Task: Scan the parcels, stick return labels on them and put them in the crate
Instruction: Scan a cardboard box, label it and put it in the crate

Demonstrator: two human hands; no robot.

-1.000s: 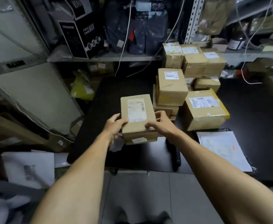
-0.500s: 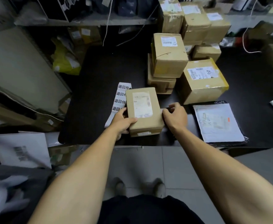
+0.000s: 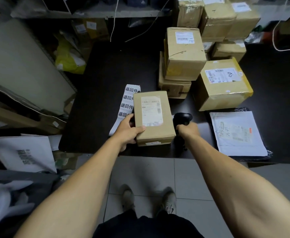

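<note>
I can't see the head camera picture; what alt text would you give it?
A person's left hand holds a small parcel on a black table while the right hand grips a black scanner. A return-label strip lies left of it; more parcels are stacked behind.

The left hand [image 3: 127, 133] holds a small parcel [image 3: 153, 117] near the desk's [image 3: 99, 100] front edge; the right hand [image 3: 188, 130] grips a black scanner [image 3: 182, 118] beside it.
</note>
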